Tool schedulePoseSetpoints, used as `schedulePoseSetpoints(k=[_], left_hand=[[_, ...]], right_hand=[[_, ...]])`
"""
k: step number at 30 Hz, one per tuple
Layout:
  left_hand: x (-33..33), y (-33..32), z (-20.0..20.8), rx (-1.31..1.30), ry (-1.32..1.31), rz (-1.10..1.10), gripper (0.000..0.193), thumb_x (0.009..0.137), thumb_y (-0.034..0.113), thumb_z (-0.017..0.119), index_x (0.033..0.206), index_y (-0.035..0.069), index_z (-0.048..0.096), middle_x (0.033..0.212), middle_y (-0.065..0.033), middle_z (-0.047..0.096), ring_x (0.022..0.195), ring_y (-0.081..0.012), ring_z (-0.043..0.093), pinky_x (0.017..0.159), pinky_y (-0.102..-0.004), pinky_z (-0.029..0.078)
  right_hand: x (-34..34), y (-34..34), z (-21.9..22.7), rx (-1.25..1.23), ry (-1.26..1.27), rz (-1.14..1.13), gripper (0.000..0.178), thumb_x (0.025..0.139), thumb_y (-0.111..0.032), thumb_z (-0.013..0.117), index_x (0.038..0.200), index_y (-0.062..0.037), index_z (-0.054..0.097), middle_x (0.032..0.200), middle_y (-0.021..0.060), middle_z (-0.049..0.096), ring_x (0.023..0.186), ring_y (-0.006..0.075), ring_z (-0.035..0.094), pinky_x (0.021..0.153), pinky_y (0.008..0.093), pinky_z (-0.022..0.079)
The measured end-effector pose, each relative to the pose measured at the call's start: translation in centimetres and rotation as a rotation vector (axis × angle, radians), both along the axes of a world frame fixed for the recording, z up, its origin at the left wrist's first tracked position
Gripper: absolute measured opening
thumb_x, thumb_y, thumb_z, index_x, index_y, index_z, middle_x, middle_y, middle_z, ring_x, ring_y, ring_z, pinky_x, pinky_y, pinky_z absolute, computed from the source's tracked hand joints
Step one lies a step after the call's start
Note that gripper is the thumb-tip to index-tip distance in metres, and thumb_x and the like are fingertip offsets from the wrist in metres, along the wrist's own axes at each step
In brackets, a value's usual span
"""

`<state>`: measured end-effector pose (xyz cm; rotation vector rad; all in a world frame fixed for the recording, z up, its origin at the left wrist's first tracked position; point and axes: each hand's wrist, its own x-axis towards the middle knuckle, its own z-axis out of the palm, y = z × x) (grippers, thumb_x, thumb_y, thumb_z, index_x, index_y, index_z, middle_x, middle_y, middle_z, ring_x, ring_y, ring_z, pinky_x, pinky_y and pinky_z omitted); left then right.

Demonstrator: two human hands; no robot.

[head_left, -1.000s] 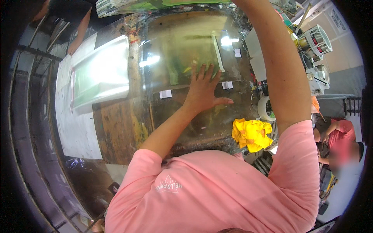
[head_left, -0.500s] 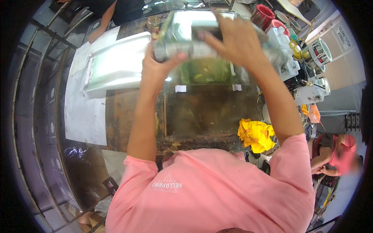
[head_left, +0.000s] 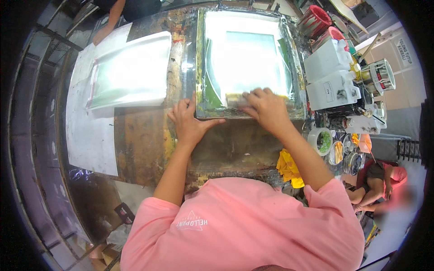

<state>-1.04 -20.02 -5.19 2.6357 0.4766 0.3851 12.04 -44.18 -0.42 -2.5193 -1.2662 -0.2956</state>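
A screen-printing frame lies flat on the table, its pale mesh glaring and its border smeared with ink. My left hand is spread at the frame's near left corner, thumb stretched along the near edge. The fingers rest against the frame without wrapping round it. Inside the near side of the frame, my right hand is closed on a squeegee that lies crosswise on the screen. My fingers and palm cover part of the squeegee. What lies beneath the mesh is hard to make out through the glare.
A shiny clear tray-like sheet lies on white paper at left. White jugs and red ink tubs crowd the right side. A yellow cloth is near my right forearm. Another person's hand touches the paper's far end.
The frame, tilted up between both hands before, now lies flat on the table. Both hands came nearer to me; the left opened at the corner, and the right now grips the squeegee.
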Motion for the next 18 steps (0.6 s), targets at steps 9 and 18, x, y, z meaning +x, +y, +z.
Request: schedulePoseSetpoints(k=[9,18], left_hand=[[0.1,0.3,0.5,0.006,-0.117,-0.042,0.125,0.051,0.077,0.092,0.149,0.005,0.063,0.113,-0.0093,0.060,0.111,-0.0278,0.053,0.104,-0.0464,0.032],[-0.1,0.4,0.3,-0.059,-0.189,-0.078,0.131,0.057,0.078,0.089,0.155,-0.001,0.054,0.088,-0.0080,0.062,0.089,-0.0242,0.056,0.100,-0.0447,0.034]], right_hand=[[19.5,7.3,0.0,-0.100,-0.041,-0.016,0.049,0.099,-0.060,0.064,0.118,-0.0161,0.076,0.105,0.0093,0.073,0.100,0.0325,0.072,0.080,0.0482,0.059],[22.5,7.4,-0.9,-0.062,-0.047,-0.002,0.046,0.101,-0.061,0.060,0.120,-0.0219,0.075,0.108,0.0113,0.074,0.103,0.0338,0.073,0.085,0.0513,0.059]])
